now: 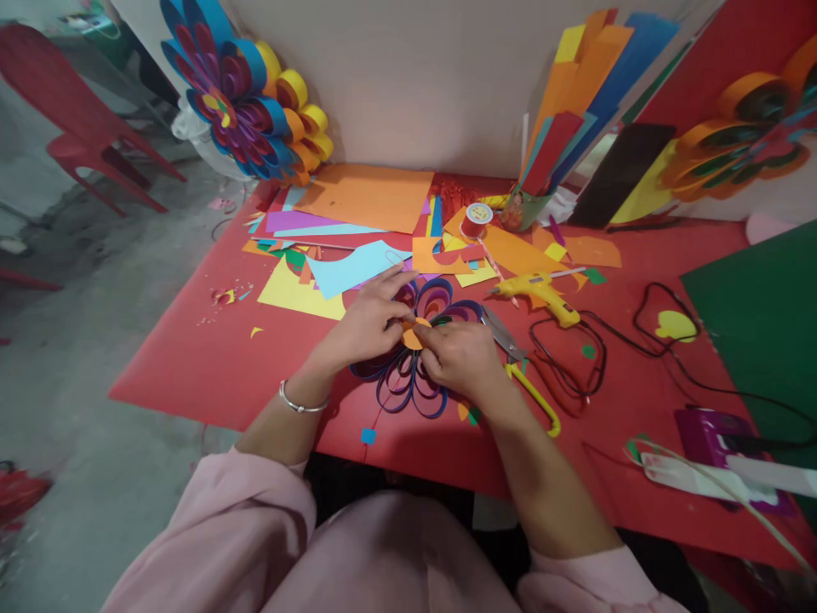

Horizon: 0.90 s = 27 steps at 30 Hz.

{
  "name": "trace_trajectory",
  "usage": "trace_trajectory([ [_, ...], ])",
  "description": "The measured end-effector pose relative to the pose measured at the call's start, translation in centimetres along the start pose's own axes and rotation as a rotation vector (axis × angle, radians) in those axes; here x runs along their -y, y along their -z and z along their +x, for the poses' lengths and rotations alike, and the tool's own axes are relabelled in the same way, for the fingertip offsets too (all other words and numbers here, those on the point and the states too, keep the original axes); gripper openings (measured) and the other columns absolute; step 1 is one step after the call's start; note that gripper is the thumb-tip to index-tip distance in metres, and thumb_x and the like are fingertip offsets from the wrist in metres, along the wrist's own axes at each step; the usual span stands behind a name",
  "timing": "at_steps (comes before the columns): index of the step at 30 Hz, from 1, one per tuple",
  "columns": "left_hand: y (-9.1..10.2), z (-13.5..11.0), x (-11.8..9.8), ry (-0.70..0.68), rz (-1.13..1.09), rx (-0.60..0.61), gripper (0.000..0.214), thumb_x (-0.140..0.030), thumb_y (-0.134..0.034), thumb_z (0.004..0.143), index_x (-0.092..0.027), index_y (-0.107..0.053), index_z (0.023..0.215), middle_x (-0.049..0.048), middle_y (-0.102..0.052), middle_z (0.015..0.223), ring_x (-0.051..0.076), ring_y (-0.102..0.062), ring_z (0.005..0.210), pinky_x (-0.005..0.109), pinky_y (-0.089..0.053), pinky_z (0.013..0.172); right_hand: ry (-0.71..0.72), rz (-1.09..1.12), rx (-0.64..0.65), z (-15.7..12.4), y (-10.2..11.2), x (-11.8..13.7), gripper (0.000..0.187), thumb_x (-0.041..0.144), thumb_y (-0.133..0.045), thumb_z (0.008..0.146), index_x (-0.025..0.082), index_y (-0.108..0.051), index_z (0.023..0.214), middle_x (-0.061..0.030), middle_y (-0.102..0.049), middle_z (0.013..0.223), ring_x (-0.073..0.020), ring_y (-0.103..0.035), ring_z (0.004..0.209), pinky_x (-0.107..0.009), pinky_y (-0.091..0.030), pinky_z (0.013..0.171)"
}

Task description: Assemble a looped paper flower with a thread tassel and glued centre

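A quilled paper flower point(429, 398) with looped purple, blue and dark petals lies on the red table in front of me. At its middle sits a small orange paper circle point(414, 337). My left hand point(367, 319) comes in from the left, its thumb and curled fingers closed at the circle's edge. From the right, my right hand point(465, 353) presses its fingertips on the same circle, the other fingers folded in. Parts of the petals are hidden under both hands. Scissors point(504, 334) with yellow handles lie beside my right hand.
A yellow glue gun point(542, 294) with a black cable lies to the right. Paper sheets and scraps point(357, 268) cover the back of the red table point(210, 375). A thread spool point(477, 221), a cup of paper strips point(524, 210) and a power strip point(695, 477) stand around.
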<state>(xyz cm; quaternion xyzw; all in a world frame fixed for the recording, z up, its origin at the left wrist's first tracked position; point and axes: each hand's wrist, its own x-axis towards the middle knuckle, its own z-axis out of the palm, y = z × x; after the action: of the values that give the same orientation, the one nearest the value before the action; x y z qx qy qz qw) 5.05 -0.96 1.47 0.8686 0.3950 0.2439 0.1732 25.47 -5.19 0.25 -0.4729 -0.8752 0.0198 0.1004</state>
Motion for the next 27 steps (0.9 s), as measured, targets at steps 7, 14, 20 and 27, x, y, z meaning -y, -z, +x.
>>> trace_trajectory([
  [7,0.08,-0.01,-0.06,0.013,-0.015,0.017,0.036,-0.002,-0.055,0.074,-0.022,-0.081,0.086,0.0040,-0.053,0.161,0.033,-0.036,0.158,0.062,-0.036,0.128,-0.010,-0.018,0.004,0.01,0.00,0.00,0.040,0.025,-0.053,0.091,0.021,-0.079,0.121,-0.0102,-0.079,0.079,-0.0217,-0.066,0.072,-0.036,-0.019,0.061],
  [14,-0.20,-0.04,0.29,0.004,-0.004,0.017,0.039,-0.002,-0.054,0.076,-0.022,-0.083,0.093,0.0049,-0.053,0.161,0.033,-0.034,0.159,0.062,-0.036,0.128,-0.019,-0.021,0.024,0.06,0.19,0.10,0.042,0.025,-0.052,0.091,0.021,-0.078,0.125,-0.0106,-0.079,0.081,-0.0226,-0.068,0.074,-0.036,-0.019,0.061],
  [20,-0.44,-0.12,0.48,-0.005,0.000,0.032,0.039,-0.003,-0.055,0.078,-0.023,-0.083,0.096,0.0048,-0.053,0.161,0.033,-0.036,0.158,0.062,-0.036,0.129,-0.011,-0.016,0.031,0.04,0.19,0.08,0.042,0.025,-0.052,0.091,0.019,-0.077,0.125,-0.0107,-0.080,0.083,-0.0232,-0.070,0.076,-0.036,-0.020,0.061],
  [27,-0.41,-0.08,0.48,-0.005,0.004,0.039,0.036,-0.003,-0.055,0.079,-0.020,-0.083,0.095,0.0078,-0.052,0.161,0.035,-0.035,0.158,0.061,-0.036,0.129,-0.023,-0.022,0.044,0.00,0.21,0.09,0.045,0.024,-0.053,0.091,0.021,-0.076,0.129,-0.0106,-0.080,0.084,-0.0229,-0.068,0.076,-0.036,-0.019,0.061],
])
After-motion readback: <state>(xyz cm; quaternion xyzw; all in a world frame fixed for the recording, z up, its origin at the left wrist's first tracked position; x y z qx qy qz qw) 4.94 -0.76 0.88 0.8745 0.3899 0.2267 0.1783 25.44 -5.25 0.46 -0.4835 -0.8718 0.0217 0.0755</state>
